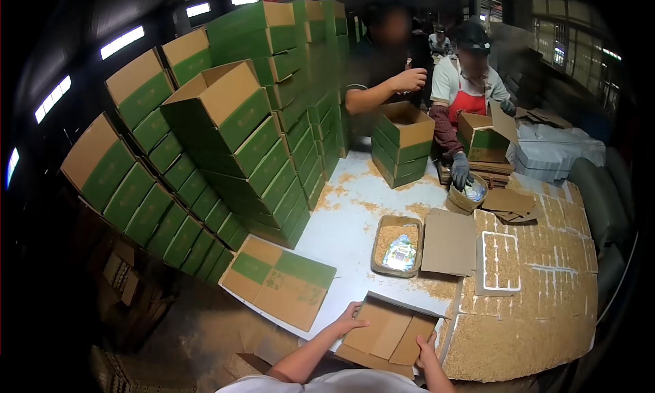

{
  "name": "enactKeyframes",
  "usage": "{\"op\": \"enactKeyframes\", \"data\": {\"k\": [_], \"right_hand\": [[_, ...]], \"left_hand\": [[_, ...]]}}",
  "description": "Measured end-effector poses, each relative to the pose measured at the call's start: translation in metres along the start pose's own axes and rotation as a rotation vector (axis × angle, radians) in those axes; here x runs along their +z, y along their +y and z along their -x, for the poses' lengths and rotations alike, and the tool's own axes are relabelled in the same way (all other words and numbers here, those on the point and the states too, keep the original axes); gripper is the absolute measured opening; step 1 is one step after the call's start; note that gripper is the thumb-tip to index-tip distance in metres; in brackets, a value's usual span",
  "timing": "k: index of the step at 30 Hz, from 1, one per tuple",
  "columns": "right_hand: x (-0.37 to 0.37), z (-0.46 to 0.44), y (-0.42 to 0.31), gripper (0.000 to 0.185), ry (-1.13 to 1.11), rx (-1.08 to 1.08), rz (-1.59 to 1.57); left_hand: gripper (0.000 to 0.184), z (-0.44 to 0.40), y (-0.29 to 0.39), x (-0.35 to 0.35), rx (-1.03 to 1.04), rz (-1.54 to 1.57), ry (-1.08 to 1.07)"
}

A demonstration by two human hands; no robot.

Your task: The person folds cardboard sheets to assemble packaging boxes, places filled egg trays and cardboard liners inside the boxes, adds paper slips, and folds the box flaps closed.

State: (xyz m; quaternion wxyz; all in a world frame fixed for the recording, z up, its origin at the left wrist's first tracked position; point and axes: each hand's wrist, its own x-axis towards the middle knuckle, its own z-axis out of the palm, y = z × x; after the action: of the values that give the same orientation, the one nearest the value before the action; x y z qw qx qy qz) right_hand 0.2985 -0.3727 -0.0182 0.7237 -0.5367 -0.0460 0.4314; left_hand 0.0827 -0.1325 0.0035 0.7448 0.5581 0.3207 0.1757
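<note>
Tall stacks of green and brown boxes (235, 140) fill the space to the left of the tub (376, 246), rising well above it. Under the tub runs the white table (341, 209), strewn with tan crumbs. To the tub's right is a broad bed of trays (539, 331), coated in the same crumbs.

Beyond the tub, one person in a red apron (469, 103) is at work, and another person (382, 96) has a bent arm raised above a short stack of boxes (402, 164). Left of the tub and nearer me lies a flat printed sheet (280, 280).

Straight on my side of the tub, close to my body, I have the open cardboard box (376, 331), tilted, its brown inside facing up. A plain brown card (449, 241) lies just right of the tub, and farther right sits a white-rimmed tray (480, 262). A small basket (459, 203) stands beyond the tub to the right, with the apron wearer's gloved hand over it.

My left hand (351, 318) grips the box's left wall, thumb apart from forefinger; my right hand (427, 352) holds the right wall, but my fingertips are partly hidden, so I cannot tell how tightly they curl. Shiny packets (400, 253) lie on crumbs inside the tub.
</note>
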Motion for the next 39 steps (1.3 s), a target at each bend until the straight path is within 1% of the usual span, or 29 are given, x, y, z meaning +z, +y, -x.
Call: {"op": "enactKeyframes", "data": {"k": [1,3,6,8,10,11,13,14,15,16,17,18,19,20,21,22,23,24,25,26,27,29,31,32,33,35,38,39], "right_hand": [[-0.003,0.000,-0.003,0.059,-0.036,0.079,-0.016],[0.008,0.004,-0.030,0.061,-0.114,0.247,-0.041],[0.037,0.007,-0.055,0.066,-0.147,0.312,-0.032],[0.064,0.003,-0.073,0.068,-0.255,0.416,0.044],[0.110,0.001,-0.095,0.067,-0.389,0.420,0.119],[0.133,-0.001,-0.106,0.066,-0.457,0.417,0.156],[0.179,-0.007,-0.098,0.062,-0.568,0.335,0.018],[0.199,-0.024,-0.084,0.060,-0.638,0.269,-0.117],[0.230,-0.027,-0.091,0.057,-0.692,0.289,-0.237],[0.270,-0.031,-0.104,0.056,-0.756,0.320,-0.353],[0.314,-0.022,-0.130,0.057,-0.743,0.245,-0.326],[0.356,-0.022,-0.149,0.060,-0.735,0.182,-0.313],[0.397,-0.022,-0.168,0.062,-0.725,0.119,-0.299],[0.427,-0.050,-0.171,0.063,-0.819,0.138,-0.419],[0.465,-0.053,-0.189,0.058,-0.830,0.081,-0.453],[0.498,-0.054,-0.211,0.053,-0.817,-0.014,-0.464],[0.531,-0.051,-0.230,0.049,-0.801,-0.091,-0.483],[0.562,-0.048,-0.248,0.045,-0.791,-0.160,-0.498],[0.591,-0.041,-0.264,0.042,-0.790,-0.211,-0.529],[0.616,-0.052,-0.275,0.041,-0.980,-0.141,-0.549],[0.641,-0.063,-0.287,0.041,-1.164,-0.064,-0.546],[0.692,-0.040,-0.307,0.046,-1.282,-0.112,-0.483],[0.726,-0.045,-0.320,0.048,-1.322,-0.087,-0.472],[0.737,-0.047,-0.326,0.049,-1.334,-0.076,-0.467],[0.748,-0.040,-0.331,0.050,-1.309,-0.085,-0.454],[0.773,-0.021,-0.342,0.052,-1.263,-0.103,-0.430],[0.807,-0.041,-0.346,0.054,-1.289,-0.066,-0.372],[0.811,-0.034,-0.344,0.052,-1.240,-0.041,-0.363]], "left_hand": [[0.087,0.004,0.002,0.001,0.024,-0.021,0.017],[0.086,0.013,0.009,0.003,-0.009,-0.044,0.073],[0.085,0.022,0.032,-0.006,-0.055,-0.002,0.134],[0.085,0.031,0.064,-0.021,-0.077,0.023,0.180],[0.085,0.040,0.135,-0.043,-0.085,0.009,0.230],[0.085,0.045,0.175,-0.055,-0.050,-0.007,0.229],[0.087,0.059,0.250,-0.087,0.004,-0.095,0.200],[0.088,0.063,0.290,-0.106,0.041,-0.160,0.179],[0.090,0.076,0.344,-0.114,0.103,-0.108,0.145],[0.084,0.088,0.400,-0.125,0.094,-0.085,0.084],[0.085,0.087,0.436,-0.149,0.163,-0.127,0.070],[0.086,0.101,0.492,-0.145,0.172,-0.130,0.048],[0.086,0.091,0.526,-0.172,0.233,-0.224,0.060],[0.072,0.101,0.568,-0.173,0.298,-0.297,0.142],[0.061,0.114,0.614,-0.179,0.230,-0.349,0.011],[0.057,0.132,0.647,-0.172,0.219,-0.408,0.241],[0.066,0.120,0.676,-0.199,0.362,-0.501,0.192],[0.069,0.118,0.704,-0.215,0.384,-0.456,0.155],[0.072,0.118,0.738,-0.236,0.294,-0.483,0.111],[0.071,0.129,0.761,-0.251,0.348,-0.550,0.056],[0.074,0.122,0.779,-0.281,0.475,-0.567,0.079],[0.074,0.116,0.797,-0.332,0.466,-0.392,0.523],[0.075,0.060,0.784,-0.424,0.381,-1.014,0.919],[0.073,0.048,0.771,-0.448,0.155,-1.386,0.953],[0.071,0.043,0.755,-0.457,-0.091,-1.749,0.964],[0.060,0.077,0.741,-0.401,-0.067,-1.420,1.110],[0.049,0.071,0.739,-0.404,-0.087,-1.552,1.119],[0.048,0.056,0.738,-0.418,-0.089,-1.603,1.000]]}}
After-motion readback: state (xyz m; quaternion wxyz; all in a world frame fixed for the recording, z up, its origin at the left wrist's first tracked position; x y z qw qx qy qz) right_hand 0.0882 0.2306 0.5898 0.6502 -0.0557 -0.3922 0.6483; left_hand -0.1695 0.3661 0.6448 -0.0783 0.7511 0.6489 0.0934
